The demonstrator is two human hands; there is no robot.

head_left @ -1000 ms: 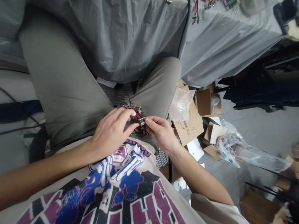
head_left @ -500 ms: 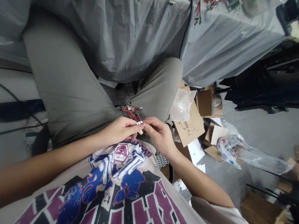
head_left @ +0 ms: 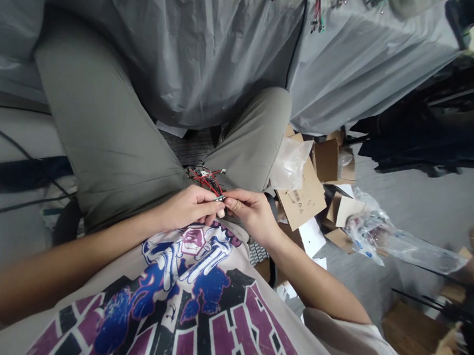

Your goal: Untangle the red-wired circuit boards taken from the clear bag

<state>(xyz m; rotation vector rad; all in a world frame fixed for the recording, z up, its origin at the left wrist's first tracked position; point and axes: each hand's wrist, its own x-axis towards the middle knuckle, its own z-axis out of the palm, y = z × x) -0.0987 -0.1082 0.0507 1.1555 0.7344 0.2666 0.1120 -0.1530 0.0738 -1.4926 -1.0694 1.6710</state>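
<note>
Above my lap, both hands meet over a small black-and-white electronic part (head_left: 220, 198), too small to make out exactly. My left hand (head_left: 189, 206) pinches it between thumb and fingers. My right hand (head_left: 252, 213) is closed against its other side, thumb and index fingertip pressed together at the part. Just beyond the fingertips, a bundle of red and black wires (head_left: 209, 180) with small connectors fans out over my lap. A pale piece pokes out below the fingers. What lies inside the right fingertips is hidden.
A table draped in grey plastic sheeting (head_left: 216, 56) stands in front of my knees, with red-wired parts (head_left: 317, 19) hanging over its edge. A black cable (head_left: 297, 42) runs down the sheet. To the right, cardboard boxes (head_left: 327, 161) and clear plastic bags (head_left: 367, 225) lie on the floor.
Both hands stay together at the same place over my lap. The small part has tilted slightly, and the right fingers have shifted a little against it.
</note>
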